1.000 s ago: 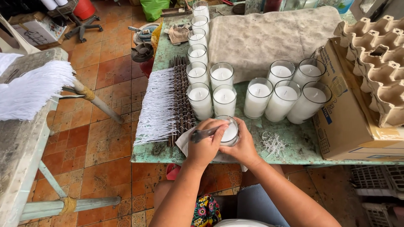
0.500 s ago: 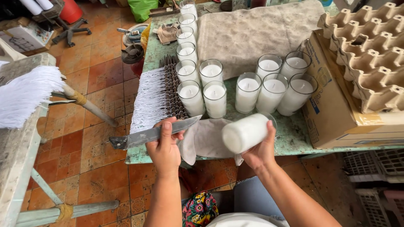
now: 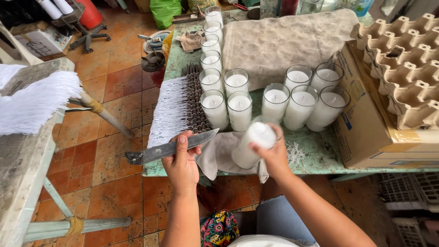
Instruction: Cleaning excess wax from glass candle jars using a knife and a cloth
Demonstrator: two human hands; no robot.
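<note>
Right hand was closed round the glass candle, fingers wrapped on the far side, thumb toward me, jar tilted with its wax top leaning up and to the right. Candle was held just above the grey cloth at the near edge of the table, not resting on it as far as I could tell.

Left hand was shut on the knife, gripped about mid-blade w/ fingers curled over the top; tip pointed right toward the candle, dark handle end stuck out left past the table edge. Blade and candle were near but apart.

Handling judgement, candle: glass wall, so stiff, smooth, prob. slippery where wax residue sits, and breakable if dropped on the tile floor. Full of wax, so I judged it fairly heavy for one hand. Best hold is round the mid-body, as the right hand had it; rim and wax face should stay free. Knife: rigid, worn metal, edge condition not readable; holding on the blade looked workable only w/ pressure on the flat/spine.

Surroundings: filled candles stood upright in rows behind the cloth, more in a line toward the far end. White wick bundle lay left of them on a dark rack. Cardboard box w/ egg trays sat at right.
</note>
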